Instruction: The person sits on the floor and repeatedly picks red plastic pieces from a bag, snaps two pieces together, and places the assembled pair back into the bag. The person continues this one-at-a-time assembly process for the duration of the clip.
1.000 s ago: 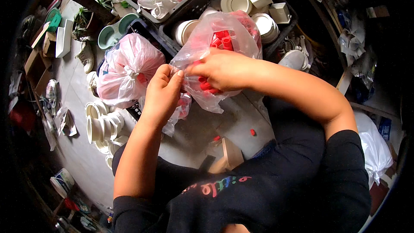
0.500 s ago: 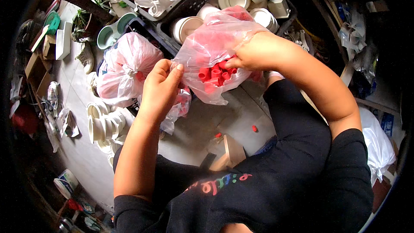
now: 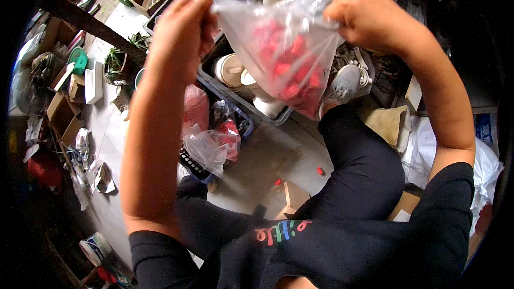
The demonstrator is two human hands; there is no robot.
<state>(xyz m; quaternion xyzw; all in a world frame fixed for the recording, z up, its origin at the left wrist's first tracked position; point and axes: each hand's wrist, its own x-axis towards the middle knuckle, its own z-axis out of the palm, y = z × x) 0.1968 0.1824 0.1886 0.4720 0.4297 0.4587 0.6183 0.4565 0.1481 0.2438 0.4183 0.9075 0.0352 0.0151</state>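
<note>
A clear plastic bag [image 3: 243,29] hangs stretched between my two raised hands. Small red plastic pieces [image 3: 294,69] fill its lower part, smeared by motion; some looked like short hollow tubes a moment ago. My left hand [image 3: 187,29] is closed on the bag's upper left corner. On the other side, my right hand [image 3: 364,18] grips the upper right edge with its fingers curled. The bag is up in front of a dark crate [image 3: 235,99] holding white pots [image 3: 229,70], and it hides part of them.
Nearer on the left, a blue-rimmed crate [image 3: 246,128] holds more plastic bags [image 3: 206,144] with red contents. Two red bits [image 3: 320,171] and a cardboard piece [image 3: 294,198] lie on the floor by my legs. A white sack [image 3: 428,152] stands at my right. Boxes and clutter line the left.
Both hands have risen and spread apart, lifting the bag. My right hand has come out of the red pieces and now holds the bag's edge. The view has shifted.
</note>
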